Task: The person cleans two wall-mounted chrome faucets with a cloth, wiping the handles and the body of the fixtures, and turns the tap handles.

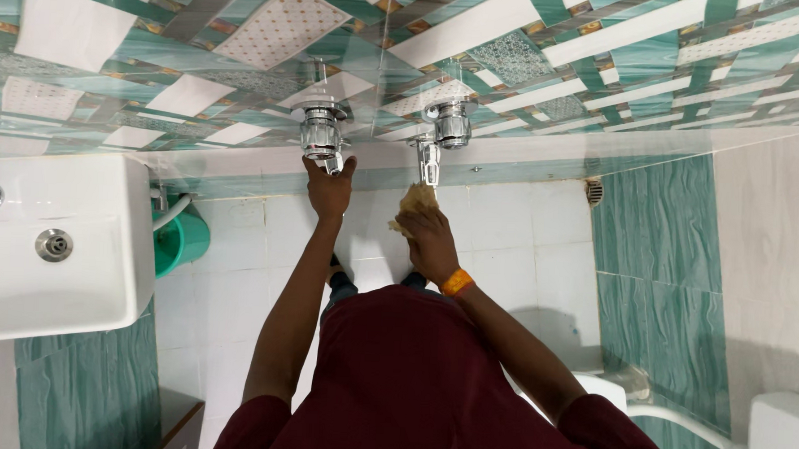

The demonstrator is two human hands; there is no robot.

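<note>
Two chrome wall taps project from the tiled wall. Left hand (329,187) grasps the left tap (321,133) at its outlet. Right hand (430,244), right of that tap, clasps a tan cloth (416,202) directly beneath the right tap's spout (429,161), touching it.

A crumpled tan cloth (416,201) is bunched in my right grip (430,244), just below the right chrome tap (431,159); my left grip (329,187) touches the left chrome tap (321,133).

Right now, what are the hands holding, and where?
Left hand grips the left tap at its spout. Right hand holds a tan cloth, bunched in its fingers.
</note>
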